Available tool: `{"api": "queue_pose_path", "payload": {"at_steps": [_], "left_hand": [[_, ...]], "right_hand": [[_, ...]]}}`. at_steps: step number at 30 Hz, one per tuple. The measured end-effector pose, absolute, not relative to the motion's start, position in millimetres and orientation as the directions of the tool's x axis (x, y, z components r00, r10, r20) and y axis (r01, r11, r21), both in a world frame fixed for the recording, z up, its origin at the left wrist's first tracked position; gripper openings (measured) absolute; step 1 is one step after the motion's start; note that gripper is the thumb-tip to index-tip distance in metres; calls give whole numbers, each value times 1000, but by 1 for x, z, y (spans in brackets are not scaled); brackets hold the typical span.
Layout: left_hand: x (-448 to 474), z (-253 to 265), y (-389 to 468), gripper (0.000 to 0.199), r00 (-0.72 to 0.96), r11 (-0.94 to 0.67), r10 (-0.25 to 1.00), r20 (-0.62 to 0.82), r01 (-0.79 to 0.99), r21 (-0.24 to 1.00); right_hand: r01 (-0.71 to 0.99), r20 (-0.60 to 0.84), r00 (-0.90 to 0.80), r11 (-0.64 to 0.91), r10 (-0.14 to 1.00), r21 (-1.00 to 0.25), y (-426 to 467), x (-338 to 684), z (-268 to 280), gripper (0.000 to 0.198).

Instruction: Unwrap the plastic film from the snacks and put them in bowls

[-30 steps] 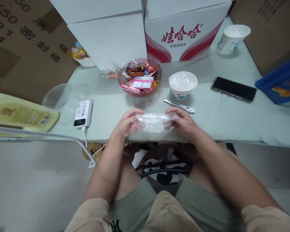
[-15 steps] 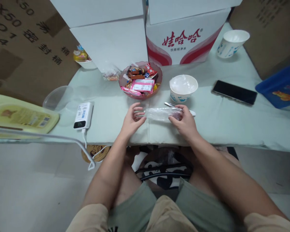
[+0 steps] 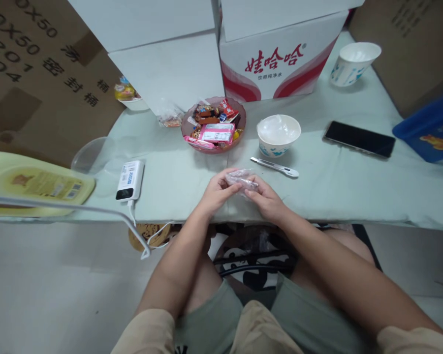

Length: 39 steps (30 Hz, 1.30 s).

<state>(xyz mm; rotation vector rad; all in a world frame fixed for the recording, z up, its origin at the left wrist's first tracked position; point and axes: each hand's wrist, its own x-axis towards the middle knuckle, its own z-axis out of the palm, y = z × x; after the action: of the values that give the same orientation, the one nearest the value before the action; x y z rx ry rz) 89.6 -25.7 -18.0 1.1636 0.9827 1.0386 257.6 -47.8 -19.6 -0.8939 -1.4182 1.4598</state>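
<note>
A crumpled piece of clear plastic wrap (image 3: 242, 178) is bunched between my two hands near the table's front edge. My left hand (image 3: 220, 191) is closed on its left end, the thumb pressing on top. On the other end, my right hand (image 3: 265, 196) pinches the plastic with thumb and fingers. Just beyond my right hand lies a white utility knife (image 3: 275, 167). Behind the knife stands a paper bowl (image 3: 278, 140) with clear plastic inside. A pink glass bowl (image 3: 188, 129) full of wrapped snacks sits beyond my left hand.
At left are a white power bank (image 3: 130, 181) with a cable, a clear lid (image 3: 92, 155) and a yellow bottle (image 3: 37, 184). To the right lie a phone (image 3: 359, 139), a blue container (image 3: 430, 128) and another paper cup (image 3: 354, 65). White cartons (image 3: 284, 64) stand at the back.
My hands have come closer together and nearer to me, and the plastic, stretched out before, is now bunched up. The utility knife now shows in full.
</note>
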Motion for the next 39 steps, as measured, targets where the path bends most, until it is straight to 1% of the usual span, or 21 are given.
{"api": "queue_pose_path", "payload": {"at_steps": [2, 4, 5, 7, 9, 11, 14, 15, 16, 18, 20, 22, 24, 25, 27, 29, 31, 32, 34, 37, 39], "left_hand": [[89, -17, -20, 54, 118, 63, 992, -45, -159, 985], [82, -15, -12, 50, -94, -37, 995, 18, -203, 978], [74, -15, -8, 49, -232, -107, 971, 59, -204, 973], [55, -12, -1, 47, -506, -230, 853, 127, -145, 962], [33, -7, 6, 50, -677, -293, 714, 175, -62, 954], [13, 5, 14, 49, -760, -297, 624, 181, -16, 955], [-5, 33, 33, 36, -796, -328, 574, 193, -7, 945], [-7, 44, 41, 31, -779, -345, 589, 214, -2, 939], [-7, 55, 50, 28, -737, -339, 635, 232, 4, 941], [0, 74, 66, 26, -615, -388, 709, 345, 68, 919], [18, 87, 80, 28, -512, -416, 709, 486, 254, 873], [50, 94, 90, 25, -357, -408, 724, 590, 467, 784], [92, 95, 97, 20, -163, -399, 766, 621, 638, 658], [116, 94, 99, 16, -55, -400, 794, 606, 702, 589], [161, 91, 100, 11, 165, -416, 851, 499, 791, 449], [197, 88, 101, 18, 340, -422, 896, 285, 850, 316], [217, 88, 103, 27, 404, -400, 915, 22, 896, 194], [221, 90, 104, 32, 415, -395, 904, -105, 903, 168], [224, 96, 107, 39, 431, -393, 853, -294, 901, 183], [226, 104, 112, 39, 485, -433, 769, -416, 874, 219], [233, 103, 117, 36, 495, -480, 738, -459, 863, 159]], "right_hand": [[-186, 20, -328, -44, 944, -982, -44, 257, -21, 33], [-201, -48, -291, -110, 956, -973, -41, 259, -22, 36], [-193, -72, -261, -125, 963, -973, -39, 260, -22, 37], [-163, -98, -199, -131, 975, -978, -36, 261, -22, 35], [-119, -105, -168, -126, 980, -985, -33, 261, -20, 33], [-78, -102, -177, -117, 979, -990, -31, 258, -17, 29], [-41, -88, -226, -100, 970, -994, -30, 252, -11, 23], [-31, -87, -241, -97, 967, -995, -30, 249, -9, 22], [-20, -87, -252, -96, 964, -995, -29, 246, -8, 22], [6, -91, -269, -93, 959, -996, -28, 242, -6, 22], [32, -93, -285, -87, 954, -996, -25, 239, -5, 22], [64, -91, -297, -75, 951, -995, -22, 237, -5, 22], [113, -84, -297, -52, 951, -992, -20, 236, -5, 23], [141, -76, -296, -35, 952, -989, -20, 236, -5, 23], [192, -50, -296, 9, 954, -981, -19, 236, -5, 24], [258, -32, -313, 52, 949, -965, -21, 236, -5, 25], [326, -31, -348, 90, 937, -941, -22, 238, -4, 24], [349, -37, -369, 102, 929, -932, -23, 239, -3, 23], [359, -48, -411, 113, 910, -926, -24, 241, 0, 20], [360, -54, -455, 128, 889, -924, -24, 244, 6, 19], [386, -64, -471, 141, 880, -912, -24, 244, 8, 21]]}}
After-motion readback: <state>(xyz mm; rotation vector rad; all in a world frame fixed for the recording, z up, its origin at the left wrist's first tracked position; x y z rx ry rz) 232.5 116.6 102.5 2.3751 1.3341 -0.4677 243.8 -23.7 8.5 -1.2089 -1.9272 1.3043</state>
